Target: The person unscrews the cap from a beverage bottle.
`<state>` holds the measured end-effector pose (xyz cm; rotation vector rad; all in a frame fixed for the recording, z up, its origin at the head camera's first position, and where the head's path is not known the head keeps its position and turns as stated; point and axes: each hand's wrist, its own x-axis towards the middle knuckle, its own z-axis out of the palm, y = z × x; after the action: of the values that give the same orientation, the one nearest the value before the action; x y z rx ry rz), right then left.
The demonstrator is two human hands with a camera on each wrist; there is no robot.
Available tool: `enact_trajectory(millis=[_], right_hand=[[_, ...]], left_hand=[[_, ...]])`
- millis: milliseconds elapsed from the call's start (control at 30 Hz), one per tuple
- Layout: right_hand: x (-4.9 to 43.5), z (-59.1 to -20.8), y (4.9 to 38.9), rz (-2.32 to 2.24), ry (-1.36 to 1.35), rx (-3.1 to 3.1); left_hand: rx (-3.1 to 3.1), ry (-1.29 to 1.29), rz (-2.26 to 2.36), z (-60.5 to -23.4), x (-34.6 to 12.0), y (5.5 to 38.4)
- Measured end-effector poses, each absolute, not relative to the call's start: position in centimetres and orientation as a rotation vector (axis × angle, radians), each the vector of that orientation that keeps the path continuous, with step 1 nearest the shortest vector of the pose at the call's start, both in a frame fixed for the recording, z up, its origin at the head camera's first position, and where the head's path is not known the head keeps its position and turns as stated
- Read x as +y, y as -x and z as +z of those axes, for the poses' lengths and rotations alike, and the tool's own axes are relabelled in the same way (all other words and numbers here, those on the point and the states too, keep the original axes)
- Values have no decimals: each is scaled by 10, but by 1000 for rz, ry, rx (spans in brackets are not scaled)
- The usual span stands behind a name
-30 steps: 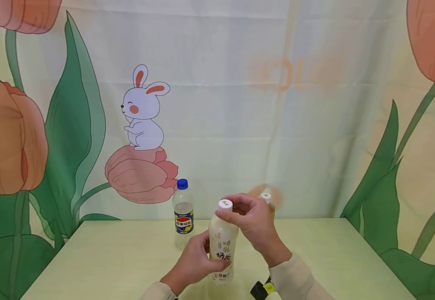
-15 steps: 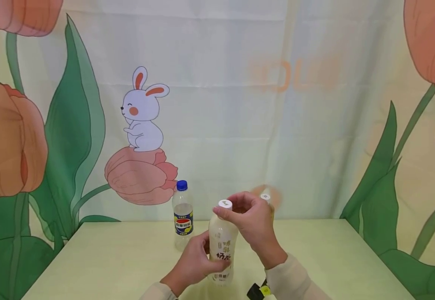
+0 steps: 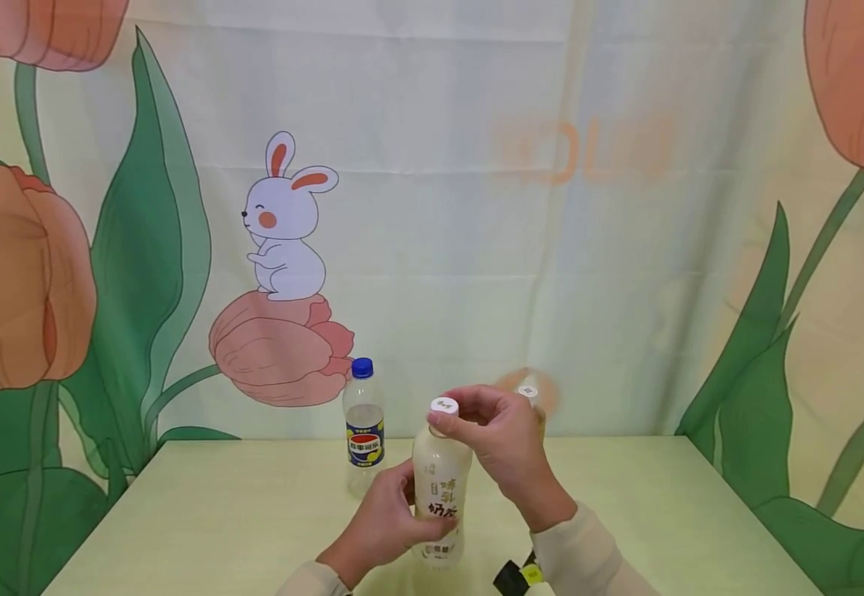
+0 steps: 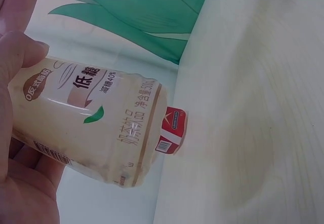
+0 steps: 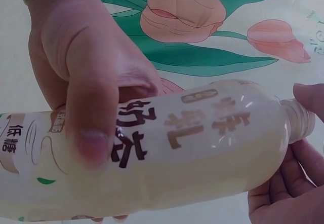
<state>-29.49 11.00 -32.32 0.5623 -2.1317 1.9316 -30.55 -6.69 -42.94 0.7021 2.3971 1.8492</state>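
Observation:
A milk tea bottle [image 3: 439, 476] with pale liquid and brown lettering stands upright before me in the head view. My left hand [image 3: 395, 511] grips its lower half, thumb across the front. At the top, my right hand [image 3: 505, 443] pinches the white cap [image 3: 444, 406] between thumb and fingers. The right wrist view shows the clear threaded neck [image 5: 302, 120], with fingertips [image 5: 310, 96] right at it; the cap is mostly hidden there. In the left wrist view the bottle's base [image 4: 147, 133] points toward the table.
A blue-capped cola bottle [image 3: 363, 430] stands behind to the left. Another white-capped bottle [image 3: 529, 392] is mostly hidden behind my right hand. A black device with a yellow-green tag [image 3: 532, 573] hangs by the right sleeve. A red-and-white package [image 4: 173, 130] shows past the held bottle's base.
My right thumb and fingers have shifted slightly around the cap, and the bottle's top has moved a touch left. My left hand has kept its grip in nearly the same place.

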Motion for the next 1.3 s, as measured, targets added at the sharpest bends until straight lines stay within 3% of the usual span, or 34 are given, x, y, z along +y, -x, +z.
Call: enact_trajectory(millis=[400, 967, 1300], right_hand=[[114, -329, 299, 2018, -631, -2106], [109, -324, 294, 1908, -394, -2124], [112, -322, 294, 2011, -521, -2096]], left_hand=[[2397, -701, 1845, -430, -65, 305], [2405, -719, 1820, -431, -62, 306], [2409, -744, 1814, -429, -64, 306]])
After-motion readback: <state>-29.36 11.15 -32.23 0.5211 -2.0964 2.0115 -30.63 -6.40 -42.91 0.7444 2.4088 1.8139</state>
